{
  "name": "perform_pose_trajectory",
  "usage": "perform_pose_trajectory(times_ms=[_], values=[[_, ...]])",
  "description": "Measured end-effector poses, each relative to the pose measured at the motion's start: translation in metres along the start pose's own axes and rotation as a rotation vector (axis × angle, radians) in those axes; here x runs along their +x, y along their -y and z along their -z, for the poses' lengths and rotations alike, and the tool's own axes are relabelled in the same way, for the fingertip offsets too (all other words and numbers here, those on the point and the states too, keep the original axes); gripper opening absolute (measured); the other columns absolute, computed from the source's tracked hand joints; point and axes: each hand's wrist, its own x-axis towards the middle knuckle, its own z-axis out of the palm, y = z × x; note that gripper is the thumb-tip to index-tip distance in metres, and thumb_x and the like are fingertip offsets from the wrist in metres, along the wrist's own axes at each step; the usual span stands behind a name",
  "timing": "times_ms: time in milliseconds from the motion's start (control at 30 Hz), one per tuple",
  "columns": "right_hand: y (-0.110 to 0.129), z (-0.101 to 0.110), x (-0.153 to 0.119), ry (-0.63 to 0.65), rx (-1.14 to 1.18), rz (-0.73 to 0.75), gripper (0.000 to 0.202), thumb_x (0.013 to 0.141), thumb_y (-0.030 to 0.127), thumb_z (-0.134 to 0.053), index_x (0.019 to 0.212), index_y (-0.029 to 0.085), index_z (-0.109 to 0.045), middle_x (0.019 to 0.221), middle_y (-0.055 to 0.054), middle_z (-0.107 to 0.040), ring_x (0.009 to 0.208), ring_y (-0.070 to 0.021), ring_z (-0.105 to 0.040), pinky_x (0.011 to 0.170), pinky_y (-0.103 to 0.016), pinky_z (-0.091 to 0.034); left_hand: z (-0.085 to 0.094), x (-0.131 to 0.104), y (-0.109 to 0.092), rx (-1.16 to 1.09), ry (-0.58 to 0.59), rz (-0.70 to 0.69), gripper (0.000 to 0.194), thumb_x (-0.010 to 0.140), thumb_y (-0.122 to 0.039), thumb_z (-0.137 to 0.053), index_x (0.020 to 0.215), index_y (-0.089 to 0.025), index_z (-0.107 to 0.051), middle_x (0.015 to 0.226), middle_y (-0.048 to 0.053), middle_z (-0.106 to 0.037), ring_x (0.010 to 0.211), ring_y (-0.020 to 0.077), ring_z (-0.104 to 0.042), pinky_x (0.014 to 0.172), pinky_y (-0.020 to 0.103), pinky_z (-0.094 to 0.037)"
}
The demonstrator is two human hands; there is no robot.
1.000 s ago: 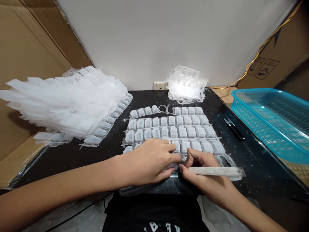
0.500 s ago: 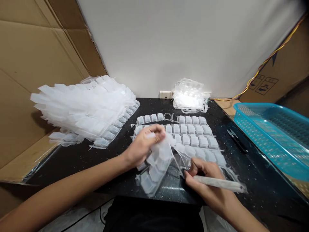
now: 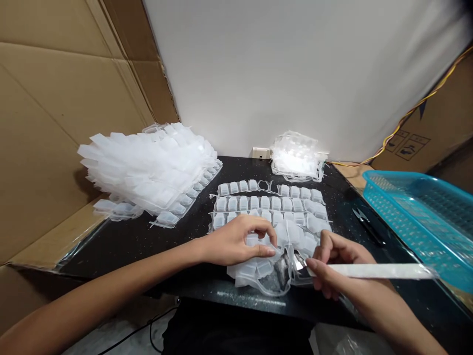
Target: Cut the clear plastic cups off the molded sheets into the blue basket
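Note:
My right hand [image 3: 340, 264] is closed round a white-handled knife [image 3: 380, 270]; a shiny blade reaches out left past my fingertips. That blade is at the open frame at the near end of a sheet of translucent plastic moulded pieces [image 3: 258, 271], close to the table's front edge. My left hand [image 3: 246, 239] lies over this sheet, thumb and forefinger curled in a pinch at its edge. The other fingers are partly hidden. Behind my hands, rows of the same cup-like pieces [image 3: 275, 203] lie across the black tabletop.
To the left rises a large pile of translucent sheets [image 3: 148, 165] against cardboard [image 3: 74, 64]. A stack of clear frames [image 3: 297, 155] stands by the back wall. Black-handled thread snips [image 3: 369, 227] lie at right, beside a blue plastic basket [image 3: 391, 207].
The sheet has come down from my raised left hand onto the tabletop. My left hand moved lower and right; my right hand shifted right with the knife. The camera view also shifted.

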Motion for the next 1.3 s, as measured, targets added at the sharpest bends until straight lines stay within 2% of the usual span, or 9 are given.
perform_pose_trajectory(times_ms=[367, 733, 900, 1000, 1067, 1100, 1167, 1233, 1300], values=[[-0.015, -0.008, 0.002, -0.078, -0.125, 0.095, 0.031, 0.084, 0.037, -0.068, 0.067, 0.022, -0.047, 0.057, 0.002, -0.059, 0.048, -0.0107, -0.049, 0.045, -0.022, -0.037, -0.027, -0.005, -0.010, 0.503, 0.135, -0.177, 0.019, 0.087, -0.031, -0.071, 0.102, -0.020, -0.068, 0.092, 0.004, -0.065, 0.084, 0.0196, -0.061, 0.070, 0.030, -0.044], [-0.031, -0.021, 0.008, -0.085, -0.254, 0.121, 0.024, 0.082, 0.027, -0.064, 0.066, 0.021, -0.046, 0.061, 0.004, -0.052, 0.058, -0.0115, -0.045, 0.053, -0.024, -0.032, -0.028, -0.002, -0.016, 0.600, 0.198, -0.185, 0.018, 0.091, -0.031, -0.064, 0.103, -0.018, -0.062, 0.093, 0.005, -0.063, 0.083, 0.0207, -0.059, 0.068, 0.032, -0.042], [-0.027, -0.022, 0.007, -0.043, -0.337, 0.132, 0.022, 0.079, 0.024, -0.061, 0.065, 0.021, -0.044, 0.061, 0.005, -0.049, 0.059, -0.0116, -0.044, 0.054, -0.025, -0.031, -0.036, 0.000, -0.014, 0.596, 0.238, -0.292, 0.005, 0.092, -0.019, -0.055, 0.093, -0.016, -0.060, 0.090, 0.008, -0.063, 0.081, 0.0205, -0.056, 0.067, 0.034, -0.041], [-0.027, -0.023, 0.009, -0.030, -0.384, 0.145, 0.022, 0.081, 0.027, -0.058, 0.065, 0.021, -0.044, 0.061, 0.004, -0.050, 0.058, -0.0116, -0.045, 0.055, -0.025, -0.031, -0.018, -0.001, -0.013, 0.271, -0.007, -0.220, 0.011, 0.096, -0.024, -0.055, 0.088, -0.018, -0.060, 0.084, 0.005, -0.063, 0.077, 0.0180, -0.056, 0.068, 0.031, -0.042], [-0.029, -0.024, 0.009, -0.041, -0.418, 0.134, 0.023, 0.082, 0.027, -0.058, 0.064, 0.021, -0.044, 0.060, 0.004, -0.049, 0.057, -0.0116, -0.045, 0.055, -0.025, -0.031, 0.010, -0.003, -0.014, -0.060, -0.345, -0.086, 0.021, 0.098, -0.037, -0.057, 0.086, -0.021, -0.061, 0.080, 0.001, -0.062, 0.073, 0.0153, -0.055, 0.067, 0.029, -0.043], [-0.029, -0.024, 0.008, -0.051, -0.430, 0.129, 0.024, 0.081, 0.027, -0.058, 0.064, 0.021, -0.043, 0.059, 0.004, -0.049, 0.057, -0.0118, -0.045, 0.054, -0.025, -0.030, 0.027, -0.005, -0.015, -0.192, -0.560, -0.071, 0.026, 0.099, -0.045, -0.054, 0.086, -0.022, -0.061, 0.077, 0.000, -0.060, 0.069, 0.0143, -0.053, 0.065, 0.029, -0.042], [-0.027, -0.023, 0.005, -0.049, -0.425, 0.134, 0.025, 0.081, 0.028, -0.061, 0.063, 0.021, -0.044, 0.059, 0.004, -0.050, 0.058, -0.0121, -0.046, 0.054, -0.025, -0.031, 0.062, -0.006, -0.014, -0.295, -0.835, -0.104, 0.033, 0.095, -0.054, -0.058, 0.083, -0.023, -0.059, 0.072, -0.002, -0.055, 0.068, 0.0137, -0.050, 0.064, 0.027, -0.040], [-0.018, -0.019, 0.002, 0.018, -0.345, 0.122, 0.025, 0.083, 0.030, -0.064, 0.067, 0.021, -0.047, 0.061, 0.003, -0.055, 0.058, -0.0126, -0.049, 0.053, -0.024, -0.033, 0.086, -0.005, -0.010, -0.129, -0.914, -0.156, 0.031, 0.090, -0.051, -0.067, 0.081, -0.022, -0.060, 0.075, -0.003, -0.056, 0.073, 0.0139, -0.051, 0.068, 0.027, -0.039], [-0.003, -0.007, 0.003, 0.088, -0.241, 0.109, 0.024, 0.089, 0.038, -0.063, 0.074, 0.022, -0.054, 0.065, 0.001, -0.063, 0.058, -0.0141, -0.056, 0.053, -0.024, -0.039, 0.096, -0.001, 0.000, 0.155, -0.769, -0.121, 0.028, 0.085, -0.045, -0.073, 0.079, -0.020, -0.062, 0.078, -0.001, -0.060, 0.076, 0.0149, -0.053, 0.072, 0.028, -0.040]])
